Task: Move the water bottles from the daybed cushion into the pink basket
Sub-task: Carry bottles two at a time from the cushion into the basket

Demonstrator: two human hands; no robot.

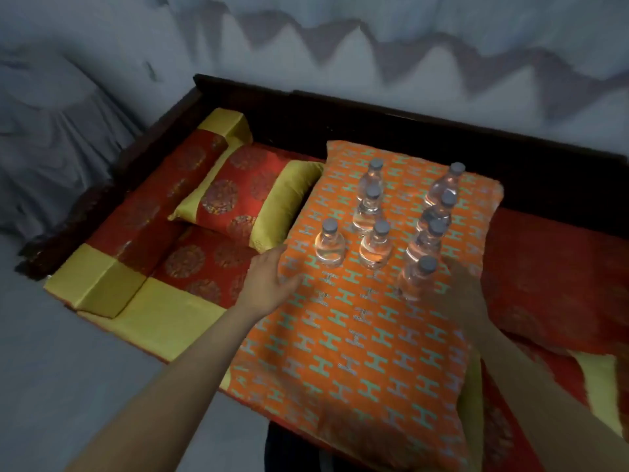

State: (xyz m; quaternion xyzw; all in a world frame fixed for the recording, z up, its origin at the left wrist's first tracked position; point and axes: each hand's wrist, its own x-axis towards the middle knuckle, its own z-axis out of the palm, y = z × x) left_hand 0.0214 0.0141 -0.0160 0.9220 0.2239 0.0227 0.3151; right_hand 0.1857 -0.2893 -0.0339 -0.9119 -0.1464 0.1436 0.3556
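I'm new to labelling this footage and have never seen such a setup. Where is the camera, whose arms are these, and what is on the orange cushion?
There is no machine: a person wears one wide-angle camera on the head, looking forward and down, so both bare arms are their own. Eight clear water bottles with grey caps stand upright on the orange cushion, which lies on a red and yellow daybed. The left hand is open at the cushion's left edge and holds nothing. The right hand is blurred, close to the nearest bottle; whether it grips it cannot be told. No pink basket is in view.
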